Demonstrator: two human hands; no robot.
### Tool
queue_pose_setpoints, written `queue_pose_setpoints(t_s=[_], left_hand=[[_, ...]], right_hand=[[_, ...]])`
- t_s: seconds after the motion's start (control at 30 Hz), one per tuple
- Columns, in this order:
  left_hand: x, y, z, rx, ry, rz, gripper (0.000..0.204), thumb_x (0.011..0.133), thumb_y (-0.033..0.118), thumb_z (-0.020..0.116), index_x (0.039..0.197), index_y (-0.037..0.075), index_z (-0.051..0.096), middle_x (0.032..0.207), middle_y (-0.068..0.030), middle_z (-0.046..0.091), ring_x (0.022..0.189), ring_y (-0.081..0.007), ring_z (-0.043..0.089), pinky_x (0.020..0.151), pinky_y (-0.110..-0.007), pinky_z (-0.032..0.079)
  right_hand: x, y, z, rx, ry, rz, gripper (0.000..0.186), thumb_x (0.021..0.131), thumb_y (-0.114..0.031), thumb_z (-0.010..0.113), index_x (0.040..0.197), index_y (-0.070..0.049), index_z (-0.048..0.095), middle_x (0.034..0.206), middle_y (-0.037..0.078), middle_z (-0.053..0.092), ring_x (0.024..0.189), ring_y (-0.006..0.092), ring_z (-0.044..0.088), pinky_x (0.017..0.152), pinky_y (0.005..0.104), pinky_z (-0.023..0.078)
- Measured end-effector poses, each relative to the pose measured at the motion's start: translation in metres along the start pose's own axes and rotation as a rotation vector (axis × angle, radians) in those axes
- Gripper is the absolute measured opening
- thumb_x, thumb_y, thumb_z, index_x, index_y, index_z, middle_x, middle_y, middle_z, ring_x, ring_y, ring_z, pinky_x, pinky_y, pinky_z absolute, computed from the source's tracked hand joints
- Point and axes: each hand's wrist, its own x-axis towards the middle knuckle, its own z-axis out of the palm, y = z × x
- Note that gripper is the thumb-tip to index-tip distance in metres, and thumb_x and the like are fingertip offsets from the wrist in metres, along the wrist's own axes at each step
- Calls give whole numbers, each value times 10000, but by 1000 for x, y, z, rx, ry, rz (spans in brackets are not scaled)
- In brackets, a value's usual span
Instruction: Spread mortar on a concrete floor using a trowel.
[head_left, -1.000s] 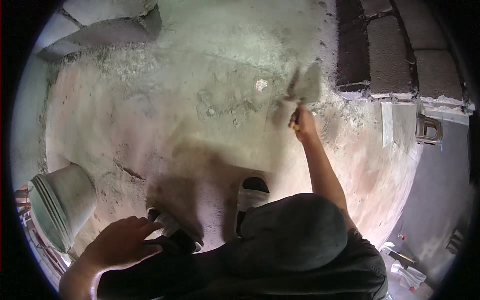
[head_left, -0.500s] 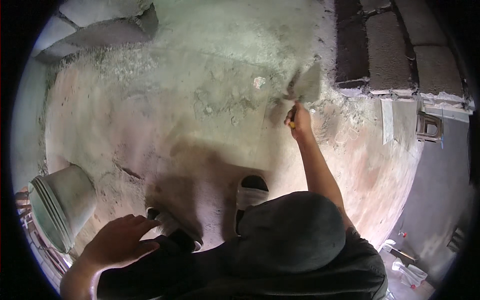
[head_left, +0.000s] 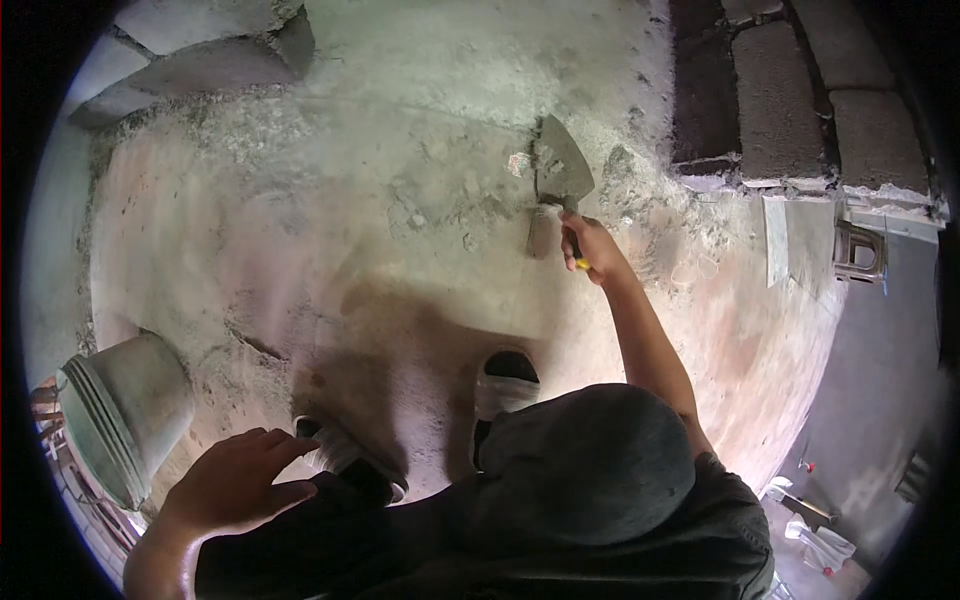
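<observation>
My right hand (head_left: 592,245) is closed round the handle of a trowel (head_left: 563,165), whose end shows yellow below my fingers. The trowel's broad grey blade is tilted up over the rough cement floor (head_left: 440,270), beside a small pale lump (head_left: 518,164). I cannot tell whether the blade's edge touches the floor. At lower left, my left hand (head_left: 240,482) is held above the floor near my foot, fingers stretched and thumb apart, with nothing in it.
Grey blocks (head_left: 780,100) form a wall at the far right; more blocks (head_left: 215,65) are at the far left. A bucket (head_left: 145,400) lies on its side at left. A brown plastic stool (head_left: 860,255) stands at right. A dark cap (head_left: 590,465) covers the lower middle.
My right hand has shifted slightly left with the trowel. The blade has swung left and turned, coming close to the pale lump. My left hand has barely moved.
</observation>
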Motion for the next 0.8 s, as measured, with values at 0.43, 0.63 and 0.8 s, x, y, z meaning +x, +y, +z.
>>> queue_pose_setpoints(t_s=[0.43,0.63,0.8], left_hand=[[1,-5,4,-47,-1,27,535,958,446,613,1375,121,533,1128,-147,650,1069,-330,627,941,-427,499],[-1,-2,2,-30,-27,46,536,950,411,639,1388,122,530,1095,-129,652,1040,-298,633,920,-408,505],[1,-1,2,-59,-9,-8,545,946,432,642,1392,137,534,1092,-122,651,1034,-274,637,905,-402,509]], right_hand=[[6,11,-39,30,69,73,407,998,-362,544,682,-108,514,537,30,479,390,162,440,415,316,382],[-28,6,16,-240,-158,96,376,980,-383,598,802,-55,554,526,28,507,395,143,466,402,288,366],[2,-5,-10,89,112,6,344,1002,-368,570,909,-39,539,533,22,490,385,139,450,384,290,372]])
